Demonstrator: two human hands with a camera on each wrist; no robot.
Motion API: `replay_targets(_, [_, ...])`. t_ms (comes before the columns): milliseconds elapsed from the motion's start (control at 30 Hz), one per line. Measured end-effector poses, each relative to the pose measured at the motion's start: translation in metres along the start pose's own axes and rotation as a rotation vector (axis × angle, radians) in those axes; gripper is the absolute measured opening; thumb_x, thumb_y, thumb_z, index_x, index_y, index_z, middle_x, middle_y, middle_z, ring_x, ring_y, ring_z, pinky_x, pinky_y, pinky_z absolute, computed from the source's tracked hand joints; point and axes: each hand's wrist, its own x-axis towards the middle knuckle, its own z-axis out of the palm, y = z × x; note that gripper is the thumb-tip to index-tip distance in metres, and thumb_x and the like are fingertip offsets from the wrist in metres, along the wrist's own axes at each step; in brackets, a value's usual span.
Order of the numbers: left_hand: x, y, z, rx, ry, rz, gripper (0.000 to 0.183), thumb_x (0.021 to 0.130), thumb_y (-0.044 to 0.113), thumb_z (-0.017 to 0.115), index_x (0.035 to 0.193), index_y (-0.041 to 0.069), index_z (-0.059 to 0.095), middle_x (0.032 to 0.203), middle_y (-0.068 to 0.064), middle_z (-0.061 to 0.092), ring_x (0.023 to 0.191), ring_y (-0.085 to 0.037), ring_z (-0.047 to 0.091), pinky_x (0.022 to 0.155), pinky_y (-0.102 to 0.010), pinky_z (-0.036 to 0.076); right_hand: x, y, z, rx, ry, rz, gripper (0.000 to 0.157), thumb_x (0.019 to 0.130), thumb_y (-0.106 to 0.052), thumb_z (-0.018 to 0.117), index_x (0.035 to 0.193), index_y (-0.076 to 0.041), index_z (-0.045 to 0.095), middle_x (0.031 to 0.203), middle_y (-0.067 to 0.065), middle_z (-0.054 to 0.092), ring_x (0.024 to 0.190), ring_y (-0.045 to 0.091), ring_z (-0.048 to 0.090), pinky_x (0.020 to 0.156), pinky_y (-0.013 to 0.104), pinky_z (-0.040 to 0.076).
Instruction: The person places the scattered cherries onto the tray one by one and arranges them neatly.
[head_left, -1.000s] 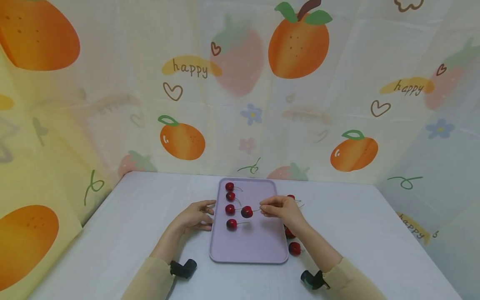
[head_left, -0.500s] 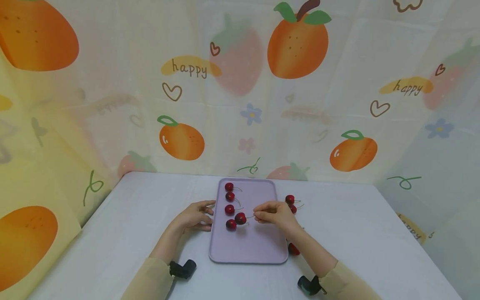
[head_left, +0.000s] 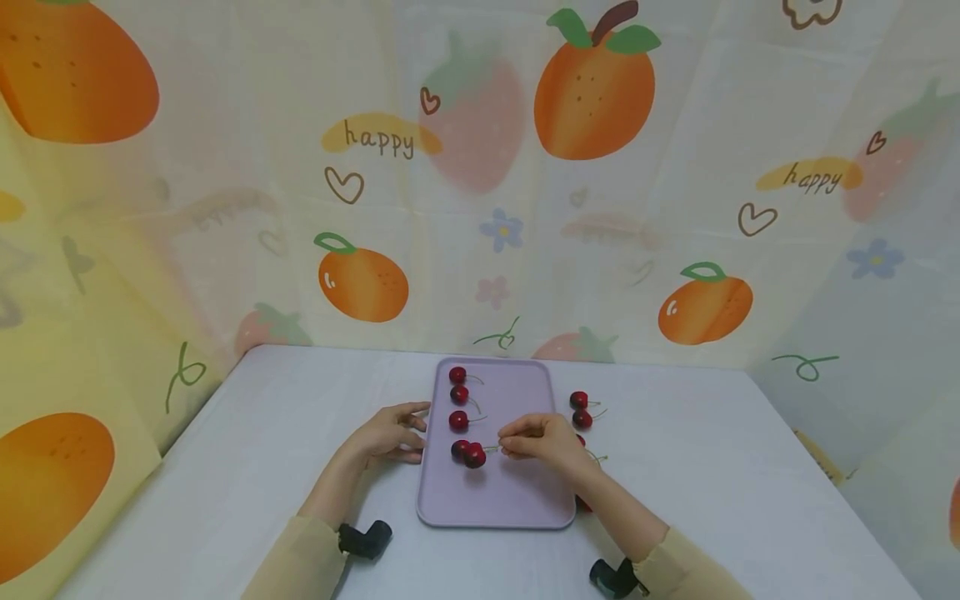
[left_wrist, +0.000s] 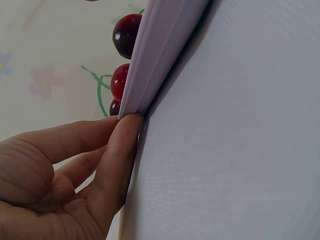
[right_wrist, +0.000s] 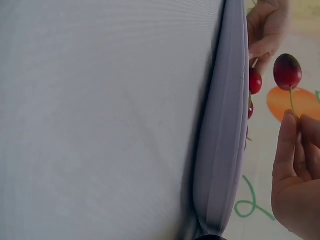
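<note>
My right hand [head_left: 543, 442] pinches a dark red cherry [head_left: 474, 456] by its green stem between thumb and fingertips. In the right wrist view, this cherry [right_wrist: 287, 72] is raised above the lilac tray [right_wrist: 220, 130]. In the head view, it partly overlaps another cherry [head_left: 459, 450] at the lower end of the column on the tray [head_left: 495, 508]. Several cherries, including one at the top [head_left: 457, 375], line the tray's left side with stems pointing right. My left hand [head_left: 390, 433] rests at the tray's left edge, fingertips touching the rim, as the left wrist view shows too.
Several more cherries lie on the white table [head_left: 675, 467] just right of the tray, such as one near the back [head_left: 578, 400]; my right forearm partly covers the nearer ones. A fruit-patterned cloth [head_left: 450, 275] hangs behind. Black wrist cameras sit on both forearms.
My right hand has moved left and toward me, bringing the held cherry down beside the lowest cherry of the column. The left hand stays at the tray's edge.
</note>
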Motion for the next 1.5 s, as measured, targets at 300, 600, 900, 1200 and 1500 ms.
replay_targets(300, [0.001, -0.001, 0.0, 0.003, -0.007, -0.004, 0.074, 0.081, -0.008, 0.064, 0.149, 0.006, 0.041, 0.11, -0.012, 0.054, 0.078, -0.015, 0.063, 0.072, -0.03, 0.065, 0.001, 0.008, 0.004, -0.058, -0.032, 0.005, 0.025, 0.087, -0.013, 0.073, 0.105, 0.004, 0.073, 0.092, 0.011, 0.076, 0.079, 0.007, 0.071, 0.08, 0.029, 0.064])
replay_targets(600, [0.001, -0.001, 0.001, 0.006, 0.005, -0.01, 0.073, 0.08, -0.009, 0.064, 0.149, 0.006, 0.042, 0.109, -0.012, 0.054, 0.078, -0.016, 0.063, 0.071, -0.03, 0.065, -0.001, 0.011, 0.007, -0.109, -0.091, -0.004, 0.023, 0.086, -0.014, 0.074, 0.101, 0.003, 0.074, 0.091, 0.011, 0.076, 0.076, 0.006, 0.069, 0.077, 0.026, 0.064])
replay_targets(900, [0.001, -0.002, 0.0, 0.001, 0.005, 0.0, 0.073, 0.08, -0.009, 0.064, 0.148, 0.006, 0.042, 0.108, -0.011, 0.054, 0.078, -0.015, 0.063, 0.071, -0.03, 0.065, -0.001, 0.012, 0.01, -0.177, -0.135, 0.002, 0.017, 0.086, -0.012, 0.073, 0.098, -0.001, 0.076, 0.093, 0.014, 0.077, 0.075, 0.007, 0.07, 0.077, 0.024, 0.064])
replay_targets(1200, [0.002, -0.003, -0.001, -0.027, -0.018, 0.025, 0.075, 0.079, -0.01, 0.063, 0.149, 0.002, 0.04, 0.107, -0.011, 0.053, 0.08, -0.015, 0.061, 0.07, -0.03, 0.065, -0.003, 0.012, 0.012, -0.219, -0.187, -0.027, 0.013, 0.087, -0.012, 0.073, 0.096, -0.003, 0.077, 0.091, 0.015, 0.076, 0.074, 0.007, 0.067, 0.074, 0.017, 0.06])
replay_targets(1500, [0.002, -0.002, 0.0, -0.016, -0.016, 0.017, 0.075, 0.079, -0.009, 0.064, 0.149, 0.003, 0.04, 0.107, -0.012, 0.053, 0.08, -0.016, 0.061, 0.07, -0.03, 0.065, -0.002, 0.012, 0.016, -0.238, -0.215, -0.038, 0.012, 0.087, -0.012, 0.073, 0.095, -0.003, 0.076, 0.089, 0.016, 0.075, 0.072, 0.006, 0.066, 0.071, 0.016, 0.059])
